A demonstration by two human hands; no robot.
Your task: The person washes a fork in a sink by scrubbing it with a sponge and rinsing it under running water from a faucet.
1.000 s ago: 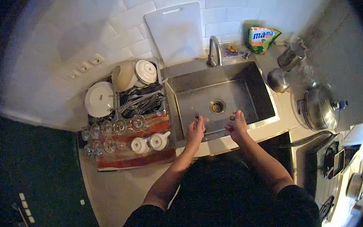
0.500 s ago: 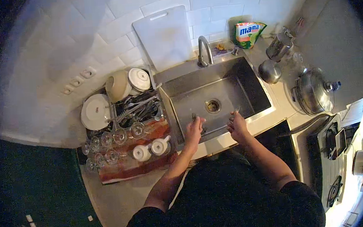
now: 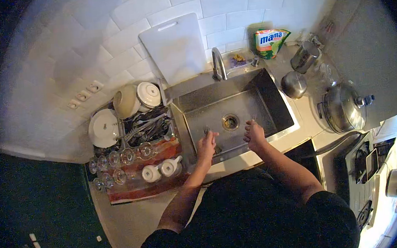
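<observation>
Over the near side of the steel sink [image 3: 206, 107], my left hand [image 3: 206, 147] is closed around a fork [image 3: 206, 130], its tines pointing away from me. My right hand [image 3: 255, 136] grips a second fork [image 3: 254, 117] in a fist, tines also facing away. Both handles are mostly hidden inside my fingers. The two hands are apart, one on each side of the drain [image 3: 230, 122]. A steel faucet [image 3: 219, 65] stands at the sink's back edge.
Left of the sink, a rack holds bowls [image 3: 126, 101], a plate [image 3: 104, 127] and cutlery [image 3: 147, 127]. Several glasses [image 3: 127, 155] and two white cups [image 3: 168, 167] stand before it. To the right are a steel bowl [image 3: 294, 85], a lidded pot [image 3: 344, 108] and a stove [image 3: 352, 177].
The head view has shifted slightly. Both hands keep their forks over the sink's near side; the right fork's tines now point more directly away from me.
</observation>
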